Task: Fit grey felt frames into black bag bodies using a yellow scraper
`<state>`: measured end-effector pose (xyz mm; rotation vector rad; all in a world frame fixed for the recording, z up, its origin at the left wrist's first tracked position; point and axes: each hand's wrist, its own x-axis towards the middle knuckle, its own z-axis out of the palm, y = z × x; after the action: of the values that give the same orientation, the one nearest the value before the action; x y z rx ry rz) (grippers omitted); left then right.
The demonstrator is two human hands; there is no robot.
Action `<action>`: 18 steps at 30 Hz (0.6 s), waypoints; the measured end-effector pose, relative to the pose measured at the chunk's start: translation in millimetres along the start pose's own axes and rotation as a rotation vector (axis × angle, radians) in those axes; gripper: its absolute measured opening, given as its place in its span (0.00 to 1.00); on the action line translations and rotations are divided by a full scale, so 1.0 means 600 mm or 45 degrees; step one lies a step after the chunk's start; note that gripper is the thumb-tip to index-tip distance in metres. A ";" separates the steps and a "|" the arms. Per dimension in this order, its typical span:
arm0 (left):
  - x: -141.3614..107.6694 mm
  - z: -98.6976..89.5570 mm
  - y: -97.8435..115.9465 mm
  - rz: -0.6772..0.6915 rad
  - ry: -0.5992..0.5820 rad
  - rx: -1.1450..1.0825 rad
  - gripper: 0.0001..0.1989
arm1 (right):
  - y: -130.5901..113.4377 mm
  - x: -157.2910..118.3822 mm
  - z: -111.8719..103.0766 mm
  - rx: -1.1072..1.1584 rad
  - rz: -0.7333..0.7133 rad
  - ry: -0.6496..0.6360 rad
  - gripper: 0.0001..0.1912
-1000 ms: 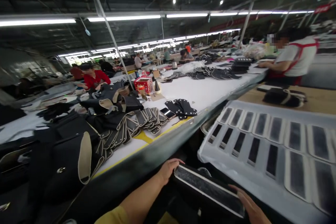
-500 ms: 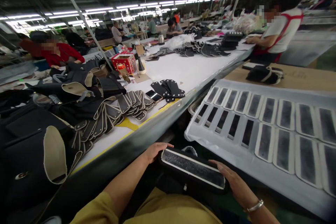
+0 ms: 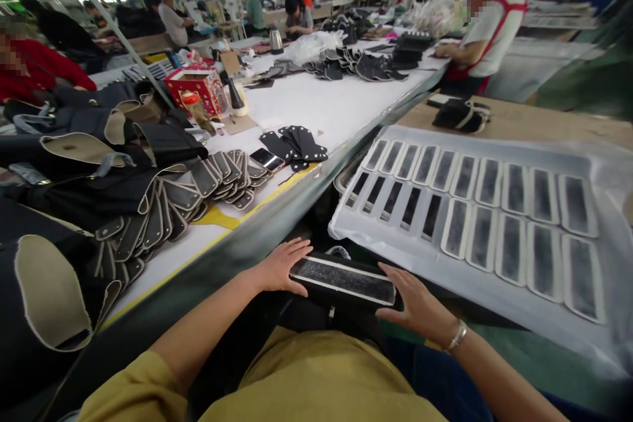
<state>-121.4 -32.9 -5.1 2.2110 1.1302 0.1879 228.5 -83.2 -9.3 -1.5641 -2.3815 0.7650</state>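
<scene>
A long dark panel with pale edges (image 3: 346, 279) faces up on a black piece across my lap. At its left end is my left hand (image 3: 285, 268), fingers spread along the top edge and thumb at the near side. My right hand (image 3: 408, 298) is at the opposite end, thumb and fingers apart around the corner. Both hands hold the panel and the black piece between them. To the right, a plastic-covered board (image 3: 420, 247) carries rows of similar pale-edged dark panels (image 3: 512, 247), with several dark openings at the left of its front row.
Black bag pieces (image 3: 54, 290) and a fan of pale-edged straps (image 3: 163, 211) cover the left table (image 3: 277, 105). A phone (image 3: 268, 158), black straps (image 3: 297, 145) and a red box (image 3: 194, 89) are also there. Another person (image 3: 487, 33) stands at the back right.
My left hand has come onto the panel's left end with its thumb lower, and my right hand has spread around the other end. The view has shifted right and down.
</scene>
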 end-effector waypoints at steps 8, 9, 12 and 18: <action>0.041 -0.001 0.011 0.083 -0.179 0.242 0.49 | -0.047 0.037 -0.034 -0.194 0.074 -0.257 0.46; 0.040 -0.001 0.014 0.074 -0.167 0.250 0.48 | -0.055 0.043 -0.034 -0.208 0.081 -0.264 0.45; 0.038 -0.001 0.032 0.072 -0.114 0.251 0.45 | -0.077 0.061 -0.025 -0.248 0.059 -0.261 0.42; 0.042 -0.006 0.041 0.167 0.016 0.060 0.43 | -0.054 0.100 0.022 -0.259 -0.081 -0.143 0.36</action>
<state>-90.4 -22.1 8.5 2.3304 1.0056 0.2328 171.5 -43.6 -11.1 -1.5468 -2.6502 0.6298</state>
